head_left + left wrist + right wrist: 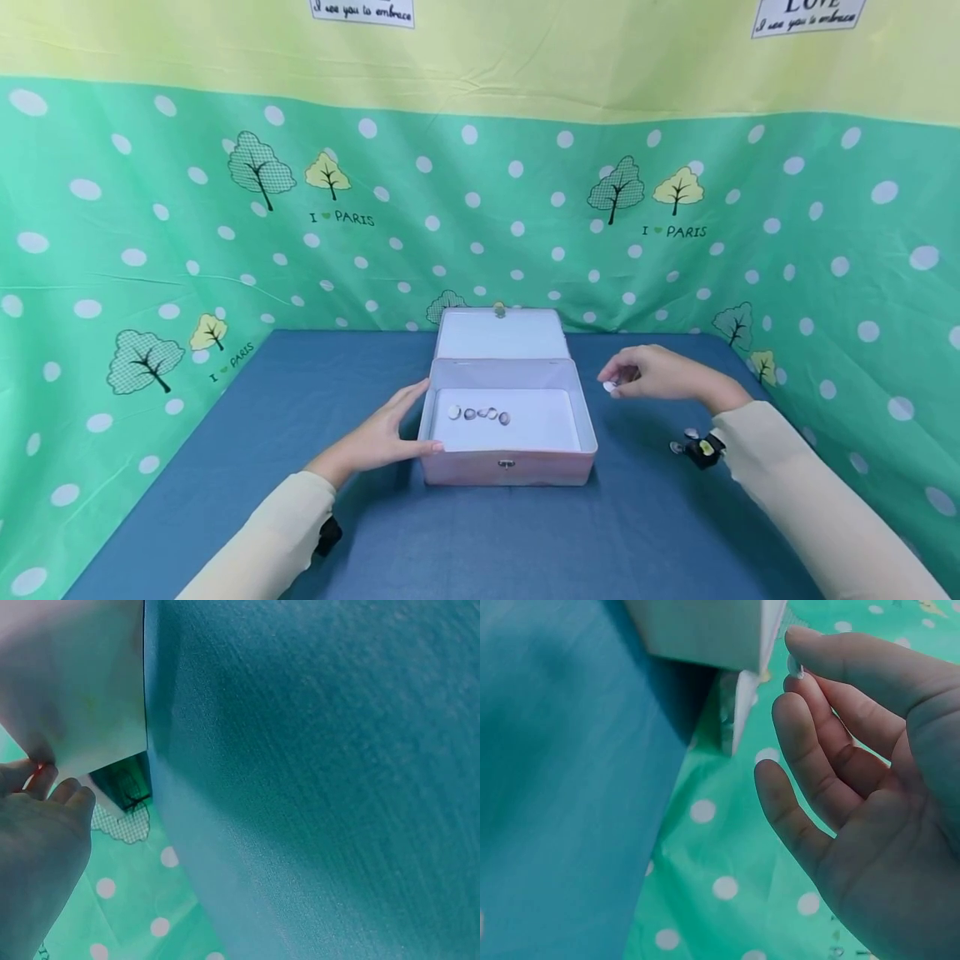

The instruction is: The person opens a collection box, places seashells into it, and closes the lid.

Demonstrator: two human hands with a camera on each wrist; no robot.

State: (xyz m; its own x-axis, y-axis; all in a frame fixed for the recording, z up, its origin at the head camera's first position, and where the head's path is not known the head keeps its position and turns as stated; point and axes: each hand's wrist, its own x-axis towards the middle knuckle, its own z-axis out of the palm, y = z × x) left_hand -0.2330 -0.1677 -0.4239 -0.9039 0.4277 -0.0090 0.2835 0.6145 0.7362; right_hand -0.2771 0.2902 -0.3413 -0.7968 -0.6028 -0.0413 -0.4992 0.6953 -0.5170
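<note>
An open pink box [507,467] with a white inside stands in the middle of the blue table [525,542], its lid [501,333] raised at the back. Several small shells [480,413] lie in a row inside it. My left hand [386,433] rests with straight fingers against the box's left wall [71,682]. My right hand [652,375] hovers to the right of the box and pinches a small white shell [609,386] between thumb and fingertips [795,666].
A few more small shells [684,440] lie on the table near my right wrist. Green dotted cloth walls [150,250] with tree prints close the table in on three sides.
</note>
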